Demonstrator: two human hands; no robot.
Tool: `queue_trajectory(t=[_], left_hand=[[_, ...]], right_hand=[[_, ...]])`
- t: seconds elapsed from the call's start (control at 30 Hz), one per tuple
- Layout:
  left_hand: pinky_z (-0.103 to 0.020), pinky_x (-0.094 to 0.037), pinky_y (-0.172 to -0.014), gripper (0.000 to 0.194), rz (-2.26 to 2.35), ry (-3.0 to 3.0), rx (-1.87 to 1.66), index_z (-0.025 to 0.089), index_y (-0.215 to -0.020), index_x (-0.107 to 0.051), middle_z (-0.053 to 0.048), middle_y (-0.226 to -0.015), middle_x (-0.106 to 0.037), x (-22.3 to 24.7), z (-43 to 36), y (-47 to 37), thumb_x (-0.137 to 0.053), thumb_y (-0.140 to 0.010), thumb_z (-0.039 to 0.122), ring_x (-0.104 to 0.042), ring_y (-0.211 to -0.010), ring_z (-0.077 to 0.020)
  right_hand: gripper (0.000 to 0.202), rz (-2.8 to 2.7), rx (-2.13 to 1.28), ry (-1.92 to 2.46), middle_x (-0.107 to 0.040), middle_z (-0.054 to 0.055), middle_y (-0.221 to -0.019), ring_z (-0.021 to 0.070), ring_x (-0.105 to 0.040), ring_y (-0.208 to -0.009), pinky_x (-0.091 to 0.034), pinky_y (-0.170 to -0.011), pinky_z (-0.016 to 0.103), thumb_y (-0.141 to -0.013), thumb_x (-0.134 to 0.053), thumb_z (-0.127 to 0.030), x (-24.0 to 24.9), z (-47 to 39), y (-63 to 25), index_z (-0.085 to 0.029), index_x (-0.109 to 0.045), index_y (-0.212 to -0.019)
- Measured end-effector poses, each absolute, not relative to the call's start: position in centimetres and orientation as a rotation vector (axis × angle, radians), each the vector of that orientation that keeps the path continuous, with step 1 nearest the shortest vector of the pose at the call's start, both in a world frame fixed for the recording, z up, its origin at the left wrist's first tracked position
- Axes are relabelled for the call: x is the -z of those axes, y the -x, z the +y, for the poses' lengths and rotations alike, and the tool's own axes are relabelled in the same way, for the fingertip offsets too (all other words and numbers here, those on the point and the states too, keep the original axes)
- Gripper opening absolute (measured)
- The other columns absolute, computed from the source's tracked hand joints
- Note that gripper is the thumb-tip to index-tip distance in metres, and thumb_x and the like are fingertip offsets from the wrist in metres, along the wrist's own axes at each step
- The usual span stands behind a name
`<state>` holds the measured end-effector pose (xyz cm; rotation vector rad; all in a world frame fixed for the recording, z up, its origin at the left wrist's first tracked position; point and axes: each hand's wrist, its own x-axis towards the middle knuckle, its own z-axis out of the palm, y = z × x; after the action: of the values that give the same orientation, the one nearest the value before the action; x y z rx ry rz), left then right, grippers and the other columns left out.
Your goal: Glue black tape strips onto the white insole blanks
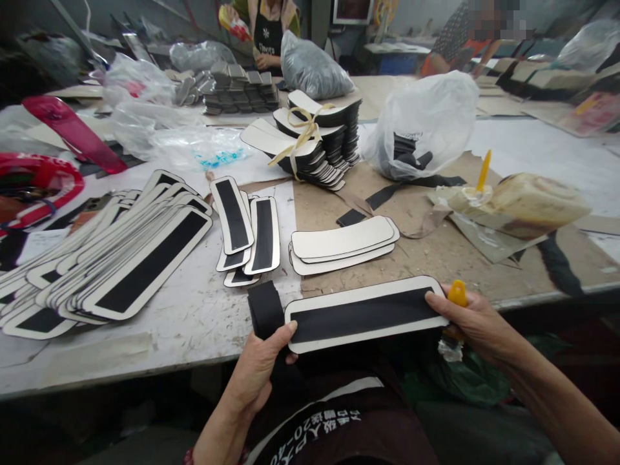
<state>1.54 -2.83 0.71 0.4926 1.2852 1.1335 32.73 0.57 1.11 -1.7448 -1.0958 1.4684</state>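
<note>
A long white panel with rounded corners and a black strip along its middle (363,315) is stretched between my hands at the table's front edge. My left hand (256,368) pinches its left end, thumb on top. Black webbing (265,310) hangs in a loop beside that hand; whether the fingers also grip it is hidden. My right hand (467,320) is closed on the panel's right end. It also holds a yellow-handled brush (456,294), whose whitish, crusted tip pokes out below. Just beyond the panel lie a few plain white panels (343,242).
A fanned pile of strip-faced panels (150,265) covers the left, with several more (264,236) beside it. Tied bundles (329,139), a plastic bag of black pieces (421,129) and a glue-stained container (527,200) with a yellow stick stand behind. Two people are across the table.
</note>
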Motion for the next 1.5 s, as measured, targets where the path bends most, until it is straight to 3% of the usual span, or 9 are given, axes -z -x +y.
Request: queue_trajectory(t=[0.27,0.47,0.67,0.8,1.0,1.2,1.5], left_hand=[[-0.019,-0.036,-0.038,0.029,1.334,-0.478,-1.216,0.017,-0.086,-0.053,0.004,-0.064,-0.055,-1.0,-3.4,-1.8,-0.071,-0.067,0.030,-0.046,-0.048,-0.0093],[-0.020,-0.041,-0.044,0.030,1.335,-0.522,-1.190,0.015,-0.087,-0.056,0.002,-0.067,-0.059,0.4,-4.0,-1.1,-0.072,-0.068,0.032,-0.051,-0.052,-0.0107],[-0.021,-0.043,-0.046,0.030,1.228,-0.397,-1.186,0.016,-0.090,-0.058,0.002,-0.069,-0.059,0.4,-4.5,-0.6,-0.073,-0.068,0.029,-0.051,-0.054,-0.0104],[-0.018,-0.037,-0.040,0.023,1.100,-0.265,-1.176,0.014,-0.083,-0.061,0.002,-0.066,-0.058,0.4,-4.7,-0.7,-0.073,-0.068,0.027,-0.048,-0.050,-0.0080],[-0.020,-0.038,-0.040,0.023,1.083,-0.258,-1.137,0.013,-0.075,-0.062,0.002,-0.061,-0.057,0.0,-4.6,-0.8,-0.074,-0.067,0.030,-0.045,-0.046,-0.0071],[-0.024,-0.048,-0.044,0.036,1.516,-0.331,-1.139,0.014,-0.079,-0.062,0.001,-0.060,-0.063,-0.3,-3.9,-0.6,-0.082,-0.053,0.030,-0.058,-0.050,-0.0158],[-0.030,-0.058,-0.062,0.045,1.577,-0.278,-1.117,0.020,-0.099,-0.064,-0.002,-0.084,-0.072,-0.8,-4.1,-0.7,-0.079,-0.057,0.024,-0.067,-0.070,-0.0223]], right_hand=[[0.040,-0.980,-1.491,1.648,-0.038,-0.006,-0.055,0.0062,-0.033,-0.044,-0.028,-0.038,0.019,-0.067,-0.068,-0.054,-1.0,-0.5,-31.6,-0.019,-0.049,-0.070],[0.040,-1.189,-1.314,1.837,-0.037,-0.006,-0.050,0.0073,-0.033,-0.044,-0.024,-0.038,0.020,-0.069,-0.066,-0.055,-0.4,-0.7,-31.4,-0.018,-0.050,-0.067],[0.038,-1.004,-1.477,1.703,-0.036,-0.006,-0.054,0.0074,-0.032,-0.045,-0.027,-0.039,0.020,-0.070,-0.067,-0.053,-0.3,-1.2,-31.6,-0.020,-0.046,-0.069],[0.038,-0.854,-1.558,1.571,-0.036,-0.006,-0.057,0.0062,-0.028,-0.045,-0.029,-0.039,0.020,-0.068,-0.070,-0.049,-0.3,-1.2,-31.6,-0.020,-0.044,-0.068],[0.040,-0.929,-1.556,1.568,-0.037,-0.006,-0.055,0.0056,-0.029,-0.044,-0.027,-0.040,0.019,-0.070,-0.066,-0.053,-0.8,-0.8,-31.3,-0.019,-0.046,-0.068],[0.040,-1.370,-1.433,1.686,-0.040,-0.007,-0.051,0.0063,-0.035,-0.045,-0.029,-0.042,0.020,-0.070,-0.064,-0.054,-1.8,-0.1,-30.7,-0.017,-0.049,-0.065],[0.038,-1.463,-1.467,1.677,-0.042,-0.005,-0.057,0.0073,-0.036,-0.049,-0.030,-0.043,0.020,-0.076,-0.057,-0.055,-1.0,0.1,-31.1,-0.017,-0.052,-0.071]])
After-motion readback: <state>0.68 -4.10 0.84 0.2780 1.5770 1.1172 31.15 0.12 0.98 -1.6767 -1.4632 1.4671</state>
